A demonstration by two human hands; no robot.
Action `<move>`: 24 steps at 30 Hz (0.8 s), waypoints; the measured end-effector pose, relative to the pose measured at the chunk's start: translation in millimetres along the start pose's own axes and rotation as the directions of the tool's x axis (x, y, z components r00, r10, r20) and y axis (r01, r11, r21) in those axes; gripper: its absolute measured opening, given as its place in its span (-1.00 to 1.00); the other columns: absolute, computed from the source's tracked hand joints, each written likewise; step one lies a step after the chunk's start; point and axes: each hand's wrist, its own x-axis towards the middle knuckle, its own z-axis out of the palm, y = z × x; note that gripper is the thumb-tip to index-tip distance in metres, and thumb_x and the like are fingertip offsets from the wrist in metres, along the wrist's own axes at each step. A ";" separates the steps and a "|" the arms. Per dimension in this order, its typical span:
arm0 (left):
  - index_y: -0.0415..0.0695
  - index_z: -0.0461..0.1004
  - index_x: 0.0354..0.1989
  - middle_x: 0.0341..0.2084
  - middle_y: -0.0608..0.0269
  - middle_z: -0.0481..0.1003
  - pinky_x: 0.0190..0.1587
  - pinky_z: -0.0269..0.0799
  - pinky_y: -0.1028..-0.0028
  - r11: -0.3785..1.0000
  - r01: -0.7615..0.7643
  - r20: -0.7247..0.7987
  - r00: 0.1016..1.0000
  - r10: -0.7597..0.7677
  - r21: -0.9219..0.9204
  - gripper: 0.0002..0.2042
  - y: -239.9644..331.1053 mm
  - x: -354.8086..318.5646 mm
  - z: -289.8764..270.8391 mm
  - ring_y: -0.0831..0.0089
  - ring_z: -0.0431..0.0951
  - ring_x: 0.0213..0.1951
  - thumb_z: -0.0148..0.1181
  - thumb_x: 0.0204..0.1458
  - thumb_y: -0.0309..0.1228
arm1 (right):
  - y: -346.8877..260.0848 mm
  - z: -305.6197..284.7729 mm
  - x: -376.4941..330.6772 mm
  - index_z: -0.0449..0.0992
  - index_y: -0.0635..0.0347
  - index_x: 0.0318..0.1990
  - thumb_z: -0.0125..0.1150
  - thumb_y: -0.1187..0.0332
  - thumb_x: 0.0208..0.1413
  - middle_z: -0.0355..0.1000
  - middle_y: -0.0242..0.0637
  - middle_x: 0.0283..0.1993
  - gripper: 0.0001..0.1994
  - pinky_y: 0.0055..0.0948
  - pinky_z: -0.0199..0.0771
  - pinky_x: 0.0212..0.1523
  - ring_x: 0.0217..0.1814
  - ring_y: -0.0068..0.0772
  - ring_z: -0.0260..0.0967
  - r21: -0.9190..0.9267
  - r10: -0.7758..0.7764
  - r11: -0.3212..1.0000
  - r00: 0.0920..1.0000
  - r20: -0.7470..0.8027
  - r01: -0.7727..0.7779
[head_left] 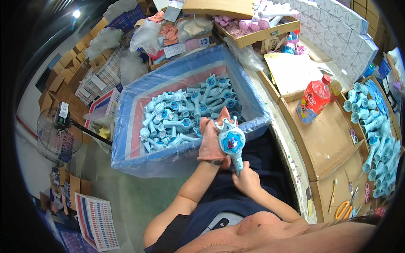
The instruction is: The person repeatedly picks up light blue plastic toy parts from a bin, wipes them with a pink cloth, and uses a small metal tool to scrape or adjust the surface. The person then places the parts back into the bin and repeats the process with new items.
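Observation:
In front of my body is a light-blue toy wand (232,143) with a crown-shaped top and a star-shaped blue picture on its round head. My right hand (247,180) is bare and closed round the lower end of the wand's handle. My left hand (209,145), in a pinkish-orange glove, cups the wand's head from behind and from the left; part of its fingers is hidden by the wand. Just beyond my hands stands a large blue bin (143,166) lined with clear plastic. Many similar light-blue wands (168,114) lie heaped inside it.
On the right, a worktable carries cardboard trays (314,143), a red-labelled bottle (313,99), orange-handled scissors (344,209) and a heap of light-blue wand parts (382,143). A box of pink and white parts (265,27) sits at the back. A black fan (59,130) stands left.

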 end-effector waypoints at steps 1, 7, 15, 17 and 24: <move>-0.16 0.48 -0.10 -0.32 0.14 0.53 -0.35 0.52 0.24 0.987 -0.156 -0.088 0.983 0.159 0.037 -0.51 -6.8 -1.7 1.2 0.21 0.55 -0.39 -0.21 0.26 0.03 | -0.3 -0.3 0.3 0.24 0.35 -0.18 0.24 0.28 -0.01 0.50 0.21 -0.44 -0.62 0.08 0.56 -0.32 -0.41 0.25 0.53 -0.020 0.061 0.998 0.996 0.073 -0.059; -0.24 0.33 -0.06 -0.19 0.09 0.49 -0.31 0.54 0.28 0.943 -0.224 0.049 0.975 0.219 0.247 -0.50 -19.3 -17.9 5.6 0.22 0.53 -0.38 -0.14 0.23 0.04 | 3.3 -5.4 10.5 0.27 0.36 -0.11 0.29 0.32 0.02 0.52 0.11 -0.42 -0.60 -0.11 0.55 -0.39 -0.41 0.07 0.56 0.171 -0.093 0.982 0.993 0.070 0.080; -0.35 0.29 0.22 -0.40 0.07 0.50 -0.47 0.46 0.39 0.882 0.458 0.413 0.828 -0.379 -0.109 -0.12 -7.5 -23.3 -13.7 0.28 0.42 -0.57 -0.24 0.08 0.31 | 14.3 -12.7 -10.1 0.40 0.25 -0.18 0.31 0.37 0.13 0.46 -0.33 -0.50 -0.78 -0.49 0.45 -0.44 -0.49 -0.50 0.47 0.785 -0.333 0.475 0.744 0.579 -0.398; -0.37 0.28 0.24 -0.41 0.06 0.51 -0.54 0.41 0.40 0.858 0.497 0.208 0.860 -0.466 -0.132 -0.06 -15.4 -20.9 -17.7 0.26 0.39 -0.63 -0.30 0.04 0.37 | 17.5 -9.6 -5.9 0.44 0.27 -0.18 0.31 0.32 0.07 0.53 -0.18 -0.42 -0.74 -0.36 0.51 -0.37 -0.42 -0.30 0.55 0.736 -0.151 0.530 0.807 0.571 -0.421; -0.16 0.34 0.11 -0.23 0.29 0.39 -0.07 0.35 0.44 0.853 -0.147 0.498 0.855 -0.145 0.501 -0.52 -5.7 6.3 -30.5 0.47 0.42 -0.13 -0.02 0.10 -0.10 | 36.9 -30.4 -28.5 0.32 0.33 -0.19 0.26 0.24 -0.04 0.51 0.18 -0.42 -0.62 0.05 0.54 -0.24 -0.33 0.24 0.53 -0.073 0.069 0.996 0.977 0.201 -0.056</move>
